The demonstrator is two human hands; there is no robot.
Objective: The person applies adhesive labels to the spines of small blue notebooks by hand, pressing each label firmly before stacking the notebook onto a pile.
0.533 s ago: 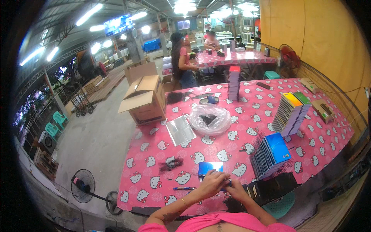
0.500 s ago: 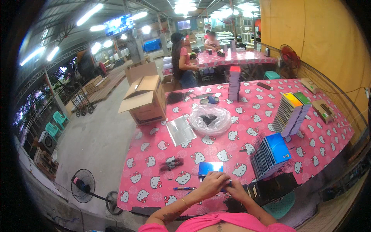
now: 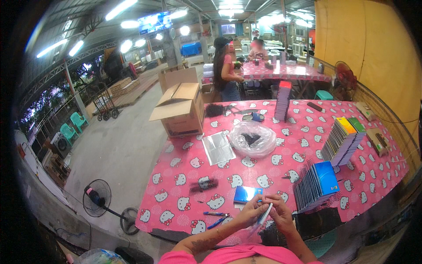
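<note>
Close to my body, both hands hold a small notebook [image 3: 265, 214] turned nearly edge-on, so mostly its pale edge shows. My left hand [image 3: 249, 212] pinches it near the top from the left. My right hand [image 3: 282, 214] grips it from the right, fingertips close to the left ones. Just beyond the left hand a notebook with a glossy blue cover [image 3: 247, 194] lies flat. A pen [image 3: 215, 214] and a second blue pen [image 3: 218, 221] rest left of my hands. Black binding coils [image 3: 204, 185] lie farther left.
Stacked spiral notebooks stand at right: blue [image 3: 325, 178], yellow [image 3: 345, 127], red-topped [image 3: 283, 99]. A clear plastic bag [image 3: 252, 147] with black pieces, plastic sheets [image 3: 219, 148] and an open carton [image 3: 183, 110] occupy the far left table [image 3: 228, 176]. A co-worker [image 3: 226, 70] stands beyond.
The view has shifted, moving the scene rightward in the picture. My hands have tilted the notebook edge-on, and the right hand has come up beside the left. More of the flat blue notebook shows.
</note>
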